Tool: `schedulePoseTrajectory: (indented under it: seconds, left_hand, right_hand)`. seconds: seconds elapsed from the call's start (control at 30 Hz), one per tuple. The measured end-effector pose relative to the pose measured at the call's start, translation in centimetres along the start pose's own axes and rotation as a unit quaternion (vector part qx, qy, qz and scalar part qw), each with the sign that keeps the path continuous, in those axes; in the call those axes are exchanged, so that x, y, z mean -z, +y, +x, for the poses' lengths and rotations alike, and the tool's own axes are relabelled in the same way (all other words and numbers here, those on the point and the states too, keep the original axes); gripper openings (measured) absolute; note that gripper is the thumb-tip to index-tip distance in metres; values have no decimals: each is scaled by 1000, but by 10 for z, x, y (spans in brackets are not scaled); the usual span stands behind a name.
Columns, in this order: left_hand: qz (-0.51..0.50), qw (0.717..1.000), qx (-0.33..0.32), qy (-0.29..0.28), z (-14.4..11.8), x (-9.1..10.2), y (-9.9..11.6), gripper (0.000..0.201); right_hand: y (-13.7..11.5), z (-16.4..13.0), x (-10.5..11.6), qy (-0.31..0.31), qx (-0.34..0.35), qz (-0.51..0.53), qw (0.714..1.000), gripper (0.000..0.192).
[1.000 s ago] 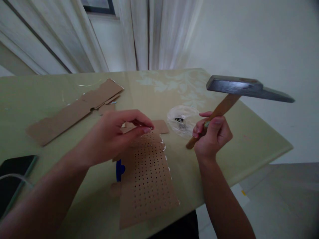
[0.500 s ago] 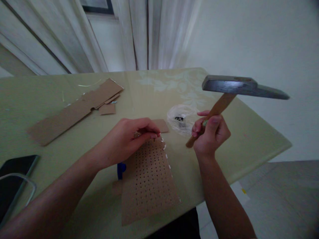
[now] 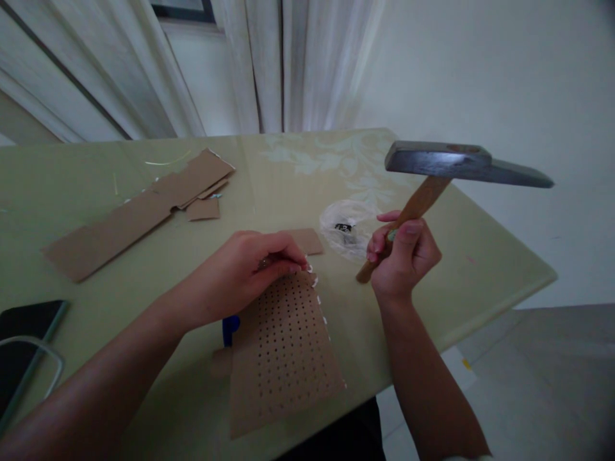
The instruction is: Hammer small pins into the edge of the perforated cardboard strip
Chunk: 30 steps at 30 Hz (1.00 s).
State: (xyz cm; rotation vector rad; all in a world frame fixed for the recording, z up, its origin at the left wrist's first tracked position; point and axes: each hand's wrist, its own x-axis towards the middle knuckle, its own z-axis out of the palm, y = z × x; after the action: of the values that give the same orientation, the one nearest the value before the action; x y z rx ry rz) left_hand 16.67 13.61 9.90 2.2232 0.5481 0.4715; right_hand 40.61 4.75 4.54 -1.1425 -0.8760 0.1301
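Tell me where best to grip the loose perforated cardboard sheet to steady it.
Probably pin the perforated cardboard sheet at its far edge, coming from the left, as the left hand does. It lies flat on the table, so press down rather than pinch. That keeps fingers away from the hammer raised in the right hand.

The left hand [image 3: 245, 272] hides its pinched item (too small); phone [image 3: 24, 339] cropped.

free: table [image 3: 471, 256] right edge | blocked: cardboard strips [image 3: 139, 211] left, bag [image 3: 348, 229] centre
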Motion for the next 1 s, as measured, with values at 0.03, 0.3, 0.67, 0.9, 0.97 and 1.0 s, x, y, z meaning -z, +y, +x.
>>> schedulePoseTrajectory:
  seconds: [0.03, 0.3, 0.67, 0.9, 0.97, 1.0]
  left_hand:
    - [1, 1000, -1, 1, 0, 0, 0, 14]
    - [-8, 1000, 5, 4, -1, -1, 3, 12]
    - [-7, 1000, 11, 4, 0, -2, 2, 12]
    - [-38, 998, 41, -3, -1, -4, 0, 12]
    - [-39, 998, 49, 0, -1, -6, -1, 13]
    - [-41, 998, 52, 1, -1, -7, -2, 13]
  right_hand:
    - [0, 0, 0, -1, 1, 3, 1000, 43]
    - [0, 0, 0, -5, 14, 6, 1000, 40]
    - [1, 0, 0, -10, 26, -3, 1000, 42]
    - [-1, 1, 3, -26, 21, -6, 999, 42]
    - [-3, 0, 4, -42, 16, -5, 999, 42]
    - [-5, -2, 5, -54, 6, -3, 999, 42]
